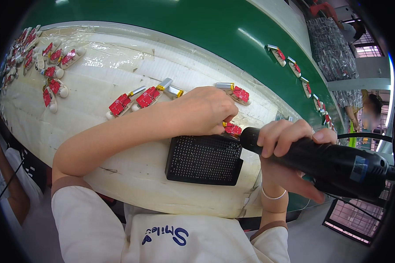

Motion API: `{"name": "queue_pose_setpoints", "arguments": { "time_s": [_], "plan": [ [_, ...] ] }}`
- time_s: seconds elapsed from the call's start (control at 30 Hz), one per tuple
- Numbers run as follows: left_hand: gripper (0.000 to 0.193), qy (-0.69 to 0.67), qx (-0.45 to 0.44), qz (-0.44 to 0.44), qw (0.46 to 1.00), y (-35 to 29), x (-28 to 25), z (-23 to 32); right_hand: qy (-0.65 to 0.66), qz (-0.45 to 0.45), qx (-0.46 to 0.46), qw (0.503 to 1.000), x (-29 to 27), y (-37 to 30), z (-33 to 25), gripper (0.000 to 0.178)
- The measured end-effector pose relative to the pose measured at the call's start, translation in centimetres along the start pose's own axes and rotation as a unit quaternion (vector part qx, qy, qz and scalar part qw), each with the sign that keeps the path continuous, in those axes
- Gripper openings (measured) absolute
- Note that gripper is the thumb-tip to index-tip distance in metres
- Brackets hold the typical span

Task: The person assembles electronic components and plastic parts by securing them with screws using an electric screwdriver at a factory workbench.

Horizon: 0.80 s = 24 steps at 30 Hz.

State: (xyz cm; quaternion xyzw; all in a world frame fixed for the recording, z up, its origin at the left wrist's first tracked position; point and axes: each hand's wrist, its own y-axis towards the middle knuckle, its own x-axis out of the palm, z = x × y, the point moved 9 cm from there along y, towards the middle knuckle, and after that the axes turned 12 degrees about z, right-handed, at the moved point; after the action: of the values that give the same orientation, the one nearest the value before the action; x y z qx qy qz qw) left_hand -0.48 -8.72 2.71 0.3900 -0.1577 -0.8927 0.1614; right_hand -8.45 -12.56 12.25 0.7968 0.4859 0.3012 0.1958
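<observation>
My right hand [289,149] is wrapped round a black electric screwdriver [338,162], which lies nearly level with its front end pointing left. That end meets a small device with a red circuit board [233,128]. My left hand [208,109] is closed at the device's left side, its fingers hiding much of it. Just below sits a black tray [171,172] with rows of small holes and shiny bits that look like screws. Beyond my left hand lies another red-board device [239,94] with a silver battery beside it. Two similar devices [149,97] rest behind my left forearm.
Many more red-board devices [52,72] lie at the far left of the plastic-covered worktop [118,57]. A green belt or table strip [197,22] runs behind, with several devices [296,68] along its right part. Other people are at the left edge and far right.
</observation>
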Motion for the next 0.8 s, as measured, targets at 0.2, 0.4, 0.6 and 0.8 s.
{"name": "queue_pose_setpoints", "arguments": {
  "time_s": [0.2,0.4,0.6,0.8],
  "plan": [
    [0.015,0.005,0.007,0.007,1.000,0.1,0.0,0.1,0.011,-0.008,0.049,0.999,0.1,-0.2,0.8,0.082],
    [0.017,0.009,0.006,-0.006,1.000,0.5,0.4,0.2,-0.006,-0.009,0.052,0.999,0.1,-0.2,0.8,0.078],
    [0.018,0.010,0.002,-0.008,1.000,0.4,0.7,0.5,-0.005,-0.018,0.055,0.998,0.1,-0.4,0.7,0.076],
    [0.019,0.031,-0.023,-0.061,0.997,0.3,0.3,0.2,0.033,-0.007,0.003,0.999,0.4,-0.8,-1.3,0.078]
  ]
}}
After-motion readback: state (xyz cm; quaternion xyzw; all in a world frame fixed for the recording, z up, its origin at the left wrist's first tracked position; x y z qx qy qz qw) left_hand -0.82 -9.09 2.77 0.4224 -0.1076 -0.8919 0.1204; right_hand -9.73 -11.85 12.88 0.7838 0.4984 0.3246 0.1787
